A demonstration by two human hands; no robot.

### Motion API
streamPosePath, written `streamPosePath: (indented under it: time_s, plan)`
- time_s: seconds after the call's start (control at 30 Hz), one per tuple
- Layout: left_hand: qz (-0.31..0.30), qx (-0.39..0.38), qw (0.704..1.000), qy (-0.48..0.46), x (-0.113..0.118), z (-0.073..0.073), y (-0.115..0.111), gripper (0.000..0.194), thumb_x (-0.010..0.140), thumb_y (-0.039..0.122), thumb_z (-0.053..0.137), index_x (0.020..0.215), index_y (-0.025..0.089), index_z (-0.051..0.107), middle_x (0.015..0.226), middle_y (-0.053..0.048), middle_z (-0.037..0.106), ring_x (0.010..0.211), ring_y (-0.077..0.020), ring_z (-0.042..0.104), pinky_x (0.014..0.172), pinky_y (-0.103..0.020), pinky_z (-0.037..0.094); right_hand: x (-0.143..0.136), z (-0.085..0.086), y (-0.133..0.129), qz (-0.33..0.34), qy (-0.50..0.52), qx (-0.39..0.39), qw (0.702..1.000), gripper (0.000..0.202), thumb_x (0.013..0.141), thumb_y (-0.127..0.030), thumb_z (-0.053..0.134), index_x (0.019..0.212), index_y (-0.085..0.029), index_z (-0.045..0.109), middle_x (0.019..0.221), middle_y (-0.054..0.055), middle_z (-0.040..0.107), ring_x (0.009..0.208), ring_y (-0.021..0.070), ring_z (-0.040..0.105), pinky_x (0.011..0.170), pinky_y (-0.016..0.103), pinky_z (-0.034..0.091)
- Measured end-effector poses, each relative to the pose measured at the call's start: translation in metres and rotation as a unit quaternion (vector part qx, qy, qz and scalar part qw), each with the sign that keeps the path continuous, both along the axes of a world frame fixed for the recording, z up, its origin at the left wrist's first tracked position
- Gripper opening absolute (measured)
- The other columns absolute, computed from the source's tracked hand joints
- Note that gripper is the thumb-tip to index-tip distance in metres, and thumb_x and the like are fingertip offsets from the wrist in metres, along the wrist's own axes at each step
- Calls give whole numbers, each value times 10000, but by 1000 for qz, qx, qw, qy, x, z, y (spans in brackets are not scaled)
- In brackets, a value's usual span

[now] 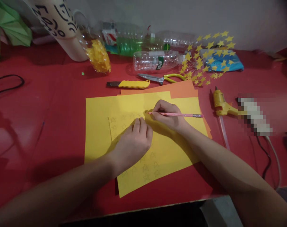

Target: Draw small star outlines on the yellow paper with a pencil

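My right hand (167, 114) grips a pink pencil (181, 114), its point low over the top part of a yellow paper sheet (178, 145). Small stars are drawn on the sheet in rows, along its upper left and lower part; some lie hidden under my left hand (134, 143). That hand rests on the paper with its fingers bent and close together, fingertips just left of the pencil point. Beneath lie another yellow sheet (96, 126) and orange paper (181, 89).
Behind the paper lie a yellow box cutter (134, 84), yellow-handled scissors (162, 78) and a clear plastic bottle (157, 61). Cut yellow stars (211, 60) cluster at the back right. A yellow glue gun (220, 102) is to the right. A tall cup (65, 31) stands at the back left.
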State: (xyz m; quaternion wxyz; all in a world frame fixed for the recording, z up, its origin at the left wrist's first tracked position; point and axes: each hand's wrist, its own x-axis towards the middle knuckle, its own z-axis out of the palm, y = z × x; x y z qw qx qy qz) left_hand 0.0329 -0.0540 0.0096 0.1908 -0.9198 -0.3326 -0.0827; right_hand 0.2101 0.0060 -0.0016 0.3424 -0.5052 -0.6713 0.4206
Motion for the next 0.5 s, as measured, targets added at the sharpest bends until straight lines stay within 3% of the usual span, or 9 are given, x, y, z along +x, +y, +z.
streamPosePath:
  time_s: [0.5]
  plan:
    - [1, -11, 1000, -9, 0, 1, 0, 340, 850, -39, 396, 1063, -61, 661, 1036, -278, 708, 964, -326, 719, 754, -360, 624, -1, -5, -2, -17, -27, 26, 999, 148, 757, -215, 583, 651, -209, 480, 550, -59, 474, 499, 77, 363, 455, 234, 261]
